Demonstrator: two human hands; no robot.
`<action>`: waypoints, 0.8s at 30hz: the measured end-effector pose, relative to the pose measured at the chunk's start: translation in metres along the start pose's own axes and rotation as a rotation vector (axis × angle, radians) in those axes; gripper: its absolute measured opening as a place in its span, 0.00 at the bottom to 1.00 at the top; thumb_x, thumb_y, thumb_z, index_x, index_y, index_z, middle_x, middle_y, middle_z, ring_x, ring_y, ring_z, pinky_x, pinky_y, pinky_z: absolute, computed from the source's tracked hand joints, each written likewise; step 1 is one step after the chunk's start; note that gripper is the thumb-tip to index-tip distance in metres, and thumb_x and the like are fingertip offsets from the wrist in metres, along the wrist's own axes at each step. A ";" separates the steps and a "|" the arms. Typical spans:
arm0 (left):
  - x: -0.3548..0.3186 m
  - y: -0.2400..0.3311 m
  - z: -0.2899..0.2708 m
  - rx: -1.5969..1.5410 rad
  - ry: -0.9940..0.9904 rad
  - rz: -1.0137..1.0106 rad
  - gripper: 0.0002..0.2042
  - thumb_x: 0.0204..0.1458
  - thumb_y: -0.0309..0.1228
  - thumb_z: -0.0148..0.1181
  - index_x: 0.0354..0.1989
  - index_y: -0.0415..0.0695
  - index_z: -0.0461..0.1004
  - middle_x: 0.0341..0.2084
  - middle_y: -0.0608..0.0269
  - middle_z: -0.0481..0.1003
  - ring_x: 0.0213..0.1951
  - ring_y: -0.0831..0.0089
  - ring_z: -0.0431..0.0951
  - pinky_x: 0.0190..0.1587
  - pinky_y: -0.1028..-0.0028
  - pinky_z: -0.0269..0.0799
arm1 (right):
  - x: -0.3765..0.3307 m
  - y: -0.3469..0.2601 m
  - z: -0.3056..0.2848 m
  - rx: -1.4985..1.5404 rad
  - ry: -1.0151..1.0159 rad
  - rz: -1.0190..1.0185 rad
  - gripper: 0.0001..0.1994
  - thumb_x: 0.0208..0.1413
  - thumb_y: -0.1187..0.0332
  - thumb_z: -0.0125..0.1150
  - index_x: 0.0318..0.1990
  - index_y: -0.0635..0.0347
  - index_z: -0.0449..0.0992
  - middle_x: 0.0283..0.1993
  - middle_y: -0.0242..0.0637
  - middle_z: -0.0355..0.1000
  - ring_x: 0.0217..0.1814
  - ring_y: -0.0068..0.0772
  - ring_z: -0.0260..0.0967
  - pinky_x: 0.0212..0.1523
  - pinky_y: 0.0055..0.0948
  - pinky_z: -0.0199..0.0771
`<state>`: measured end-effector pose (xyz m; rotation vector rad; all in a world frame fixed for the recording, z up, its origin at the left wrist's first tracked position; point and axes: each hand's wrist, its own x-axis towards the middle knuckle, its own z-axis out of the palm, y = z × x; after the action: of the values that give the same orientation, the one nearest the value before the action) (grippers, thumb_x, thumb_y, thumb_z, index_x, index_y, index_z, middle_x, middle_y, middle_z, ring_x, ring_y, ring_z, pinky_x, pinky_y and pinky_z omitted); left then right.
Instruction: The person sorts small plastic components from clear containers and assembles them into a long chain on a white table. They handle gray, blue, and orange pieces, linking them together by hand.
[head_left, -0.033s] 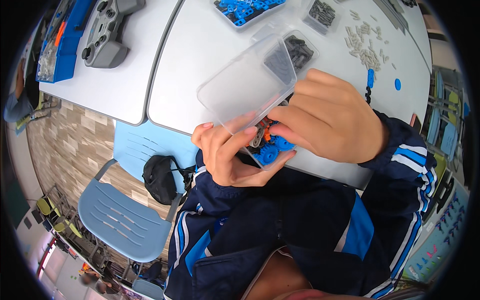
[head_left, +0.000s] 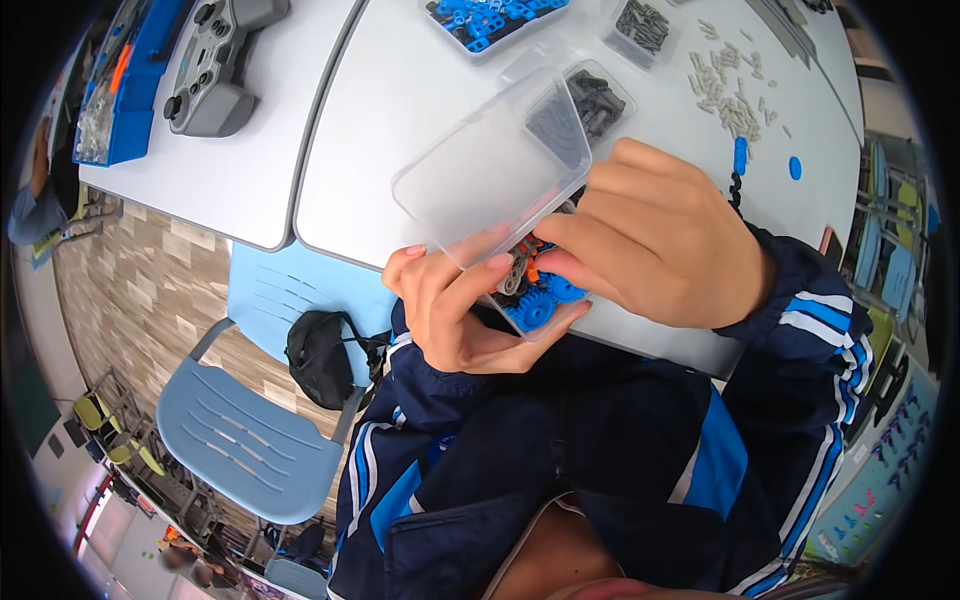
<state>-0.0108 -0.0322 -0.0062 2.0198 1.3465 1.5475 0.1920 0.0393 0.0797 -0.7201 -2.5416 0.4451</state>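
Observation:
My left hand [head_left: 445,310] is wrapped round a small clear plastic box [head_left: 512,319] at the table's near edge. Its hinged clear lid [head_left: 480,165] stands up and leans away from me. Inside lie blue gears [head_left: 534,309], orange pieces and grey and black parts. My right hand [head_left: 665,235] reaches over the box from the right, its fingers curled and its thumb and fingertips down among the parts. Whatever those fingertips pinch is hidden behind them.
Beyond the lid sit a box of dark pegs [head_left: 600,105], a box of grey pegs [head_left: 642,28] and a tray of blue parts [head_left: 490,22]. Loose light pegs [head_left: 735,95] lie at right. A grey game controller [head_left: 215,75] rests far left; a black bag [head_left: 322,358] is on a blue chair [head_left: 250,430].

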 end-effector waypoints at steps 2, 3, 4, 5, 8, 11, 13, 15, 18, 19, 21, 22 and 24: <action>0.000 0.002 0.000 0.008 -0.003 0.011 0.39 0.26 0.45 0.90 0.50 0.50 0.75 0.45 0.61 0.83 0.43 0.69 0.81 0.56 0.65 0.59 | -0.002 -0.004 0.003 -0.028 0.040 -0.006 0.17 0.43 0.76 0.76 0.41 0.69 0.79 0.27 0.37 0.69 0.26 0.39 0.65 0.28 0.36 0.62; 0.000 0.003 0.001 0.014 0.002 0.019 0.39 0.26 0.45 0.90 0.50 0.50 0.75 0.45 0.60 0.83 0.43 0.69 0.80 0.55 0.65 0.60 | -0.003 -0.005 0.005 -0.025 0.053 0.002 0.17 0.43 0.76 0.77 0.41 0.69 0.79 0.26 0.37 0.69 0.26 0.39 0.64 0.28 0.36 0.62; -0.001 0.003 0.002 0.019 0.006 0.028 0.39 0.26 0.44 0.90 0.50 0.50 0.75 0.45 0.60 0.83 0.43 0.68 0.80 0.54 0.65 0.61 | -0.004 -0.006 0.006 -0.021 0.066 0.010 0.17 0.42 0.76 0.77 0.41 0.69 0.79 0.26 0.37 0.69 0.26 0.39 0.64 0.28 0.35 0.61; -0.002 0.003 0.003 0.024 0.010 0.036 0.39 0.26 0.44 0.90 0.50 0.50 0.75 0.45 0.60 0.83 0.43 0.68 0.80 0.53 0.65 0.62 | -0.005 -0.008 0.006 0.007 0.078 0.031 0.17 0.42 0.76 0.77 0.41 0.69 0.79 0.26 0.37 0.68 0.26 0.39 0.64 0.28 0.35 0.61; 0.001 0.003 0.004 0.028 0.014 0.081 0.39 0.26 0.42 0.90 0.50 0.50 0.75 0.45 0.60 0.83 0.43 0.66 0.80 0.51 0.65 0.63 | -0.005 -0.011 0.004 0.051 0.096 0.058 0.15 0.42 0.77 0.76 0.38 0.68 0.80 0.25 0.36 0.68 0.25 0.38 0.64 0.28 0.35 0.61; 0.002 0.005 0.005 0.010 0.003 0.089 0.38 0.27 0.42 0.90 0.50 0.49 0.75 0.45 0.60 0.83 0.42 0.65 0.79 0.50 0.66 0.63 | -0.010 -0.010 0.003 0.065 0.116 0.035 0.12 0.41 0.79 0.74 0.36 0.66 0.81 0.24 0.34 0.68 0.24 0.37 0.64 0.28 0.35 0.62; 0.004 0.006 0.004 -0.012 -0.005 0.092 0.38 0.27 0.42 0.90 0.50 0.49 0.75 0.45 0.59 0.83 0.42 0.65 0.79 0.50 0.66 0.63 | -0.009 -0.010 0.000 0.079 0.143 0.036 0.12 0.41 0.81 0.73 0.35 0.64 0.81 0.24 0.33 0.69 0.24 0.36 0.65 0.28 0.34 0.62; 0.004 0.008 0.004 -0.044 -0.001 0.096 0.39 0.27 0.41 0.90 0.51 0.48 0.74 0.44 0.58 0.83 0.42 0.65 0.79 0.50 0.66 0.62 | -0.013 -0.014 -0.006 0.150 0.156 0.121 0.11 0.42 0.81 0.72 0.36 0.62 0.82 0.24 0.33 0.70 0.24 0.34 0.65 0.29 0.33 0.63; 0.001 0.008 0.006 -0.116 0.017 0.082 0.41 0.26 0.41 0.90 0.53 0.47 0.74 0.44 0.56 0.83 0.42 0.65 0.78 0.49 0.66 0.61 | -0.017 -0.021 -0.020 0.320 0.157 0.258 0.09 0.45 0.80 0.72 0.36 0.63 0.82 0.24 0.33 0.72 0.24 0.31 0.66 0.30 0.30 0.64; -0.002 0.007 0.006 -0.147 0.021 0.065 0.42 0.26 0.41 0.90 0.53 0.46 0.73 0.44 0.55 0.83 0.42 0.65 0.78 0.49 0.66 0.61 | -0.019 -0.022 -0.025 0.392 0.152 0.302 0.09 0.46 0.80 0.72 0.36 0.63 0.82 0.24 0.32 0.73 0.24 0.29 0.66 0.30 0.30 0.64; -0.004 0.008 0.002 -0.171 -0.031 0.043 0.44 0.28 0.39 0.90 0.57 0.44 0.70 0.47 0.50 0.80 0.46 0.62 0.78 0.52 0.64 0.64 | -0.024 -0.026 -0.043 0.556 0.157 0.435 0.08 0.47 0.80 0.72 0.36 0.64 0.82 0.26 0.33 0.75 0.27 0.28 0.68 0.34 0.29 0.66; -0.002 0.011 -0.004 -0.163 -0.087 0.038 0.46 0.30 0.37 0.90 0.60 0.43 0.67 0.50 0.46 0.78 0.49 0.59 0.77 0.54 0.62 0.67 | -0.028 -0.027 -0.051 0.635 0.160 0.506 0.07 0.48 0.80 0.71 0.36 0.65 0.82 0.27 0.33 0.75 0.29 0.27 0.69 0.35 0.29 0.66; -0.002 0.011 -0.009 -0.173 -0.137 0.016 0.48 0.32 0.35 0.89 0.63 0.42 0.63 0.53 0.41 0.74 0.53 0.55 0.77 0.58 0.59 0.70 | -0.042 -0.026 -0.063 0.671 0.199 0.543 0.06 0.52 0.80 0.71 0.38 0.66 0.83 0.30 0.33 0.78 0.34 0.24 0.73 0.41 0.26 0.71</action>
<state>-0.0130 -0.0426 0.0037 1.9943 1.1079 1.4484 0.2447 0.0063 0.1293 -1.0945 -1.7996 1.2524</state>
